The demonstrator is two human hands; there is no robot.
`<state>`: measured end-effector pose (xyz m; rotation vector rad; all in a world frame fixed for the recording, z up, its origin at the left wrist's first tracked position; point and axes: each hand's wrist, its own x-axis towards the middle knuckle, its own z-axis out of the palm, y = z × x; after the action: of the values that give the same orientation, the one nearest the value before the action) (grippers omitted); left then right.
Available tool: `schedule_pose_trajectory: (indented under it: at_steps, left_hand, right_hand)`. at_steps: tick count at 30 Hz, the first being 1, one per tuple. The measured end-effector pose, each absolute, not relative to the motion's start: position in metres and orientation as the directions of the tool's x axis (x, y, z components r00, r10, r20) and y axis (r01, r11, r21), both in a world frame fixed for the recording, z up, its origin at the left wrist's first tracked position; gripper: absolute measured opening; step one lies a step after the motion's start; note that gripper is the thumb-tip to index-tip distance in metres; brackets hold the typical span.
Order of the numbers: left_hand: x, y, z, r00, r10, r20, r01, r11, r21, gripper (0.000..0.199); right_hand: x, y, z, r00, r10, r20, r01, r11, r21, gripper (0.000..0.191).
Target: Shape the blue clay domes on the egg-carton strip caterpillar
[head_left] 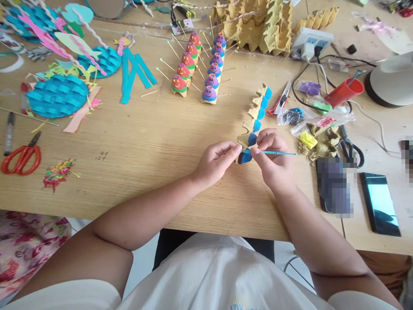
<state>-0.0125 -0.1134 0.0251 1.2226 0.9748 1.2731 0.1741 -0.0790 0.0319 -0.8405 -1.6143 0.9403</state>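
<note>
An egg-carton strip [249, 125] runs away from me on the table, its right side covered in blue clay-like material [257, 125]. My left hand [217, 160] pinches the strip's near end between thumb and fingers. In my right hand [273, 161] is a thin blue modelling tool [278, 153], gripped between thumb and fingers, with its tip against the blue near cup. The exact contact at the tip is partly hidden by my fingers. Beyond, two finished-looking strips stand upright: a red and green caterpillar [183, 71] and a purple and blue caterpillar [214, 69], both with pins stuck in.
To the right lie a utility knife [280, 100], bagged clay [308, 139], black scissors [348, 148], a red cup [345, 91] and a phone [380, 202]. Red-handled scissors [22, 159] and a woven blue paper piece [58, 95] are left. Egg cartons [245, 28] and a power strip [312, 38] sit behind.
</note>
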Motion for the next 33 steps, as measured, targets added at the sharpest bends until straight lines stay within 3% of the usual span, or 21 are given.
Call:
schedule_pose_trajectory:
  at_steps: [12, 33]
  left_hand:
    - [-0.0133, -0.1139, 0.0229, 0.114, 0.987, 0.113, -0.145, -0.096, 0.985, 0.052]
    - [-0.0125, -0.1145, 0.027, 0.107, 0.988, 0.11, -0.129, -0.096, 0.987, 0.05]
  right_hand:
    - [0.173, -0.0783, 0.0288, -0.216, 0.857, 0.469, 0.069, 0.492, -0.868, 0.033]
    - [0.174, -0.0781, 0.0305, -0.159, 0.931, 0.329, -0.016, 0.33, -0.944, 0.046]
